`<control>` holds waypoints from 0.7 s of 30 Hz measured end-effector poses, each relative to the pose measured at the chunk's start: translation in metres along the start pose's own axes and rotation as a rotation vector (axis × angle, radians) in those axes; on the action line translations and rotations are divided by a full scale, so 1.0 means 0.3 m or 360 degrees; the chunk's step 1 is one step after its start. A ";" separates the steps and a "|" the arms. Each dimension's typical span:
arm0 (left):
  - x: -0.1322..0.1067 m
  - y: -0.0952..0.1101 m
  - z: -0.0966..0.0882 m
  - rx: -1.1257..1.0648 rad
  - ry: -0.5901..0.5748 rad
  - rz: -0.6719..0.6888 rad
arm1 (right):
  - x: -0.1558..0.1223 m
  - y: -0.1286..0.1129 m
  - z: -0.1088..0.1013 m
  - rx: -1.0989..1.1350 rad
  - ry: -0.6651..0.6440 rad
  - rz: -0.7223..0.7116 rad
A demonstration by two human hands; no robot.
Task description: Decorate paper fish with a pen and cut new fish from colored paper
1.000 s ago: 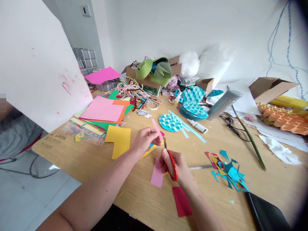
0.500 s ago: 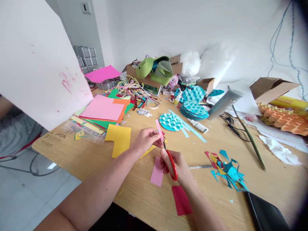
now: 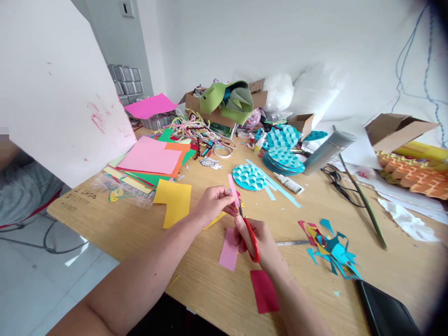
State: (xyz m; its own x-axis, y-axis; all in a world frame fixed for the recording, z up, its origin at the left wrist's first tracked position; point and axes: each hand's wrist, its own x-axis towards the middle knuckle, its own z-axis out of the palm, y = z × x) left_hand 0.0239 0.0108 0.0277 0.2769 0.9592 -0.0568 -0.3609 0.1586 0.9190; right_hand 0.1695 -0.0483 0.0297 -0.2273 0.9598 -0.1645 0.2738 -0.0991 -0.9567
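Observation:
My left hand (image 3: 213, 202) pinches a narrow pink paper strip (image 3: 234, 189) that stands up from its fingers, above the wooden table (image 3: 210, 289). My right hand (image 3: 261, 240) grips red-handled scissors (image 3: 250, 235), whose blades point up at the base of the strip. A larger pink paper piece (image 3: 228, 250) lies on the table just under the hands, partly hidden by my right hand. A dark red paper piece (image 3: 264, 291) lies near my right forearm. A yellow scrap (image 3: 217, 218) pokes out beneath my left hand.
A yellow L-shaped sheet (image 3: 173, 201) and a stack of coloured sheets (image 3: 150, 161) lie to the left. Teal scalloped paper discs (image 3: 249, 177), a glue bottle (image 3: 289, 183), paper offcuts (image 3: 331, 247), a green stick (image 3: 364, 203) and a black object (image 3: 385, 310) are to the right. A white board (image 3: 52, 88) leans at left.
The pink strip now stands a little more upright in my left hand and the scissor blades sit closer to its base. Both hands stay in nearly the same place.

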 end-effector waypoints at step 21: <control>-0.003 0.005 0.005 -0.0024 0.0015 -0.0027 | 0.004 0.000 0.005 -0.0120 0.0038 0.0098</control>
State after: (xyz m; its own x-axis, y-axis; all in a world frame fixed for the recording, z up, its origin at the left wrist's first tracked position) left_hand 0.0243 0.0099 0.0297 0.2745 0.9586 -0.0762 -0.3698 0.1784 0.9118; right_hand 0.1677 -0.0474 0.0293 -0.1859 0.9586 -0.2156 0.3565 -0.1387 -0.9240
